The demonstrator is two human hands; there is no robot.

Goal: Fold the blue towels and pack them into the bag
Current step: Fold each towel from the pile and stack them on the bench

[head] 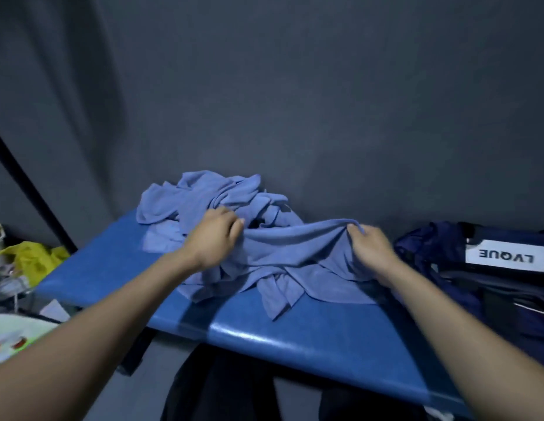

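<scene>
Head view shows my left hand (214, 235) and right hand (369, 247) each pinching the top edge of one blue towel (295, 247), lifted off the blue table (295, 332) in front of the crumpled pile (210, 196). I'd find both corners, draw the edge taut, shake it free of the tangle, then fold; the dark bag (477, 268) waits just right

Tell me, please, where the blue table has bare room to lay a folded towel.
Bare patches: the table's near edge below the towel pile, and its left end beside the yellow bag. Crowded: the back, and the right end by the navy bag.
</scene>
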